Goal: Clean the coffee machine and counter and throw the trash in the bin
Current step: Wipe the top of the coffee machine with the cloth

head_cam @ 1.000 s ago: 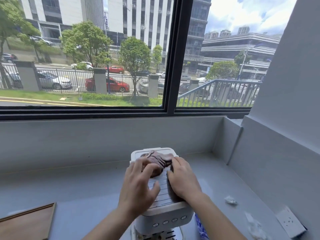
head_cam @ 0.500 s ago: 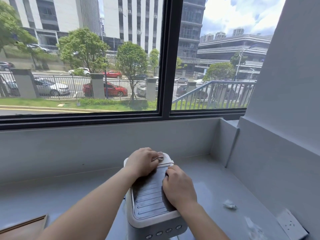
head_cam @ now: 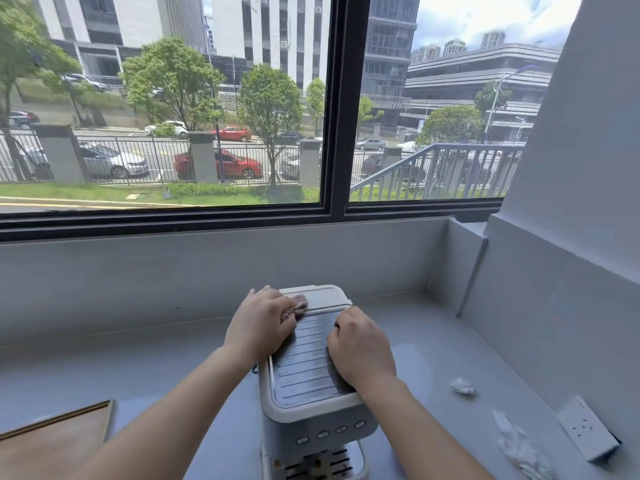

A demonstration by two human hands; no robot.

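Head view shows me the coffee machine (head_cam: 311, 382) on the bench (head_cam: 104, 358). Its ribbed top runs long toward me from my left hand (head_cam: 258, 327), whose fingers squeeze a cloth (head_cam: 294, 308). My right hand (head_cam: 360, 348) lies flat beside it.

Both bare forearms reach forward from the lower edge of the view, converging toward the centre; the left hand (head_cam: 259, 323) lies palm down, knuckles raised, fingers curled tight around a bunched cloth (head_cam: 294, 308) that shows past the fingertips; the left wrist is bent slightly inward. The right hand (head_cam: 360, 346) lies palm down just beside it, apart from the left, fingers bent and drawn together, pressing flat with nothing gripped; its wrist runs straight into the forearm.
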